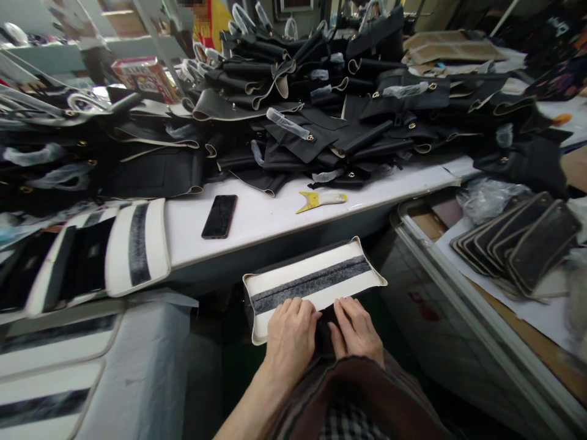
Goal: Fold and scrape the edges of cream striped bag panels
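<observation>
Above my lap is a bag piece [316, 278], a white rectangular panel with a dark grey fuzzy strip along its length and raised pointed corners. Black material shows along its far side and beneath it. My left hand [293, 330] has its fingers curled over the near edge, left of the middle. Close beside it, my right hand [358, 330] pinches the same edge, its thumb on black material below. The underside of the piece is hidden. On the white table [257, 220] beyond lie a black phone [220, 216] and a yellow forked tool [321, 200].
Black bag parts with wrapped handles [298, 131] are heaped across the table. White panels with dark strips [137, 244] lie at left. Dark flat pieces [523, 241] are stacked at right beside a metal-edged table [440, 256]. Another person [213, 24] in yellow is behind the heap.
</observation>
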Demonstrator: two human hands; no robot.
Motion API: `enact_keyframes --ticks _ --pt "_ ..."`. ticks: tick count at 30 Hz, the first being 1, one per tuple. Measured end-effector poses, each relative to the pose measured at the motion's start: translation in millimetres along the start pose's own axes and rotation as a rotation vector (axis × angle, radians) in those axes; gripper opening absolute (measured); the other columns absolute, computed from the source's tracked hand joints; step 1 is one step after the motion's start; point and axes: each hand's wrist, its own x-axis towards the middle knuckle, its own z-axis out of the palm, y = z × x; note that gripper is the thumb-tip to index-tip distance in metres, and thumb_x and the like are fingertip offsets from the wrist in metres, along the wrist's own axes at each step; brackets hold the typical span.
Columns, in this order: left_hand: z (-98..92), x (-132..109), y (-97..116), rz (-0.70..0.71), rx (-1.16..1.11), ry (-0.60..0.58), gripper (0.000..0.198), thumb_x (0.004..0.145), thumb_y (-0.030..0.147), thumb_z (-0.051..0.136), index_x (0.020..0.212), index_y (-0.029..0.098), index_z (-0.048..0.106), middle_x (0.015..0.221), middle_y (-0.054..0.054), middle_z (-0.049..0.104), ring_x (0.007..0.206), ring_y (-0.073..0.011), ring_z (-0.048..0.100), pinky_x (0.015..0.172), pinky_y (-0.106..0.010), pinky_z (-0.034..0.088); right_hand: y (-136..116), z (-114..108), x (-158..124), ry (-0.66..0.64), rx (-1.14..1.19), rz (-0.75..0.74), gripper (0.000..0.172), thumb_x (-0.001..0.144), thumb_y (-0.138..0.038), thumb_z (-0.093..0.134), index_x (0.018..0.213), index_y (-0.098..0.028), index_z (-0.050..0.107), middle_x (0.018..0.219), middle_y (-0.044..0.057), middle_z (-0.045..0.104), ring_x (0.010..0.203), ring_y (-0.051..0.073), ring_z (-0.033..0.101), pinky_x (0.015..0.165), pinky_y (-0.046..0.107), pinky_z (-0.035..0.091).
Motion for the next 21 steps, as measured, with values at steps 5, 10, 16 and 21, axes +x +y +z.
enact_keyframes --ticks 5,10,16,21 --pt "6.5 6.0 0.7 -0.031 -0.070 0.041 0.017 0.096 0.022 0.048 0.080 0.020 0.053 0.082 -0.004 0.060 0.081 -0.0233 0.058 0.072 -0.037 0.046 -11.2 8.0 -2.7 -0.014 0.002 -0.022 0.054 0.089 -0.013 0.060 0.141 -0.013 0.047 0.123 0.015 0.060 0.120 0.028 0.054 0.104 0.048 0.048" --pt "4.5 -2.5 -6.4 -0.068 -0.216 0.150 0.010 0.089 0.018 0.060 0.093 0.019 0.051 0.084 -0.002 0.060 0.080 -0.0204 0.060 0.070 -0.032 0.046 -14.5 14.1 -6.2 -0.011 -0.027 -0.074 0.055 0.090 -0.015 0.059 0.144 -0.012 0.044 0.121 0.015 0.062 0.119 0.028 0.055 0.104 0.047 0.048" --pt "-9.9 -32.5 -33.7 -0.031 -0.136 0.232 0.010 0.089 0.023 0.063 0.082 0.020 0.056 0.088 -0.002 0.060 0.085 -0.0211 0.055 0.077 -0.035 0.041 -15.9 11.7 -4.9 -0.042 -0.049 -0.080 0.059 0.090 -0.015 0.059 0.146 -0.012 0.041 0.122 0.016 0.062 0.119 0.029 0.056 0.103 0.047 0.049" --pt "-5.7 -45.2 -43.1 -0.095 -0.137 0.386 0.011 0.086 0.026 0.067 0.080 0.021 0.060 0.095 -0.001 0.064 0.095 -0.0230 0.056 0.091 -0.044 0.033 -23.7 16.2 -4.5 -0.031 -0.039 -0.127 0.050 0.090 -0.018 0.059 0.139 -0.011 0.050 0.119 0.015 0.064 0.116 0.028 0.058 0.105 0.046 0.047"
